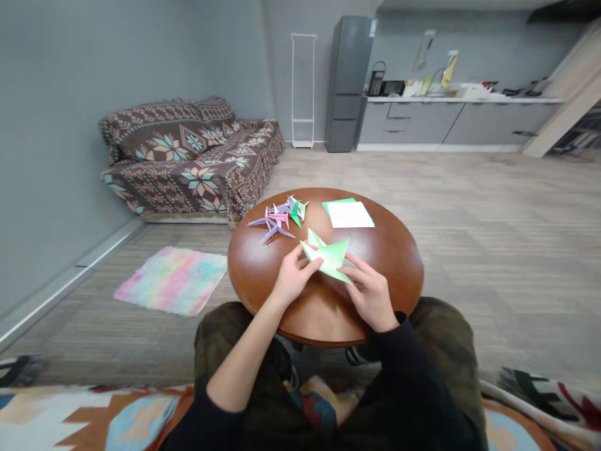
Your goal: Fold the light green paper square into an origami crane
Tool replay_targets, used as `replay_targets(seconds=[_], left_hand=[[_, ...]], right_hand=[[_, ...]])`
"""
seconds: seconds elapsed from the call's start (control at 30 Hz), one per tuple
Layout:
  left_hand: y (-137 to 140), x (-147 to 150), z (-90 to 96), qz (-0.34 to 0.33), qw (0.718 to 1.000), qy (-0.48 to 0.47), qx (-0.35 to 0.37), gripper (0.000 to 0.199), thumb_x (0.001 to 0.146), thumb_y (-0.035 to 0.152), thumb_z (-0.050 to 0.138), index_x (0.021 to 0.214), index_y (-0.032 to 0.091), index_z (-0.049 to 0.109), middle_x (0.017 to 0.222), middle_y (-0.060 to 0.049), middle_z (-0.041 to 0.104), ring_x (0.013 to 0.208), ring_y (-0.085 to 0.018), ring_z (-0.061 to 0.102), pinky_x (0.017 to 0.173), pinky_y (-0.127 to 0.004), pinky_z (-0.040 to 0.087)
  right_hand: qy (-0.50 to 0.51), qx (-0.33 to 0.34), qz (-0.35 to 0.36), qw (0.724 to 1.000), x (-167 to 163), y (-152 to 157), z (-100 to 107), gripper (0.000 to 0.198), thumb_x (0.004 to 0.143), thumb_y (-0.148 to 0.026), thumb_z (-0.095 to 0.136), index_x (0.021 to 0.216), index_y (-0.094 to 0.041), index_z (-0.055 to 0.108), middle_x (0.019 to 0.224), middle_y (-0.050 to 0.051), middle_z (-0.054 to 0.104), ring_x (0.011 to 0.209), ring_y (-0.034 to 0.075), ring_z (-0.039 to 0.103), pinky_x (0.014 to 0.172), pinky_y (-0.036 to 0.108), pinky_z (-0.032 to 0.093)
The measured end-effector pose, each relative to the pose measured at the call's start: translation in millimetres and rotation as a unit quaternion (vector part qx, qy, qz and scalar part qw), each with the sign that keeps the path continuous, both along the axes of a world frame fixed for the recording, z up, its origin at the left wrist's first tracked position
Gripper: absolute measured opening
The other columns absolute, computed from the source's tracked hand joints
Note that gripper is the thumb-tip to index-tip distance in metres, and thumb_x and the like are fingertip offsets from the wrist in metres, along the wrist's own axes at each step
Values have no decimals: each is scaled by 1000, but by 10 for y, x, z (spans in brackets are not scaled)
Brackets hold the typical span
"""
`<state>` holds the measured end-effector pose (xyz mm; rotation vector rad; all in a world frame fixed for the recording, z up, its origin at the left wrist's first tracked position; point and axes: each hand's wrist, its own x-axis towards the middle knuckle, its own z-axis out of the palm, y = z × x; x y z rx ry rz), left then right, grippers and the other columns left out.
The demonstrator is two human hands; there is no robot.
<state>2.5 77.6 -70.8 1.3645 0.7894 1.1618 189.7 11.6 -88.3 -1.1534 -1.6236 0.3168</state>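
Note:
A pale green sheet of origami paper (332, 254), partly folded with its corners raised, is held up above the round table. My left hand (297, 270) pinches its left side, thumb on the near face and fingers behind. At the paper's right side is my right hand (369, 287), its thumb and fingers closed on the edge and lower right corner. Beyond the left hand lies a cluster of folded paper cranes (279, 216) in purple, pink, green and white. A small stack of square paper (351, 214), white on top with green beneath, rests beyond the right hand.
The round brown table (253, 275) stands in front of my knees. A sofa with a patterned cover (188, 163) is at the far left, with a fluffy pastel rug (171, 280) on the floor before it. Farther back are a grey fridge (347, 88) and a kitchen counter (460, 122).

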Motion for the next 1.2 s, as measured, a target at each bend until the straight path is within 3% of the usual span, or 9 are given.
replay_targets(seconds=[0.13,0.3,0.37,0.47,0.57,0.67,0.8,0.97,1.2], left_hand=[[10,-21,-10,33,998,18,42,37,82,34,72,113,14,64,144,-14,57,121,-29,61,100,-36,50],[-14,-49,-4,-4,994,61,86,42,89,33,65,126,14,61,128,-14,66,115,-27,63,101,-38,48],[-23,-44,-9,-30,992,75,99,43,91,30,63,131,15,59,133,-13,64,121,-27,60,107,-40,45],[-30,-27,-36,-58,988,92,112,43,93,27,60,135,18,57,141,-12,60,131,-28,56,113,-40,40],[-36,-14,-67,-61,982,135,115,48,94,28,59,141,20,54,140,-11,62,121,-28,63,105,-40,49],[-46,-5,-81,-64,975,173,124,53,94,28,58,146,22,49,135,-10,66,107,-26,70,96,-39,55],[-59,11,-82,-60,973,178,133,53,94,29,58,146,22,49,127,-9,70,103,-25,72,95,-38,57],[-73,23,-57,-46,976,169,130,48,91,32,65,136,20,56,120,-9,73,104,-26,73,95,-38,58],[-18,6,-92,-53,988,94,113,46,89,24,66,134,19,58,138,-11,63,126,-27,61,106,-39,51]], right_hand=[[80,-58,28,995,-53,-15,-1,20,89,-21,62,103,-20,77,137,15,63,115,30,69,89,41,63],[123,-95,93,983,-10,-24,22,25,89,-32,68,111,-20,72,151,15,47,101,26,73,88,40,63],[98,-72,95,988,16,-26,40,24,95,-34,61,112,-21,71,151,14,46,107,27,70,88,40,62],[56,-18,48,997,30,-14,56,18,98,-30,55,100,-21,70,135,14,58,109,26,68,82,38,62],[18,25,-12,999,27,16,45,5,92,-24,64,88,-21,63,114,11,66,96,24,69,81,39,60],[-3,35,-34,999,28,49,17,15,87,-22,69,97,-22,58,104,9,68,93,24,68,86,42,59],[-43,25,-15,999,6,74,6,24,87,-19,68,109,-22,58,102,8,67,90,23,68,85,40,59],[-67,91,-49,992,-60,80,59,21,89,-17,66,109,-22,60,114,12,64,110,27,65,96,45,55],[-109,132,-66,983,-90,72,45,26,90,-16,66,116,-20,61,116,15,66,110,28,66,96,45,56]])
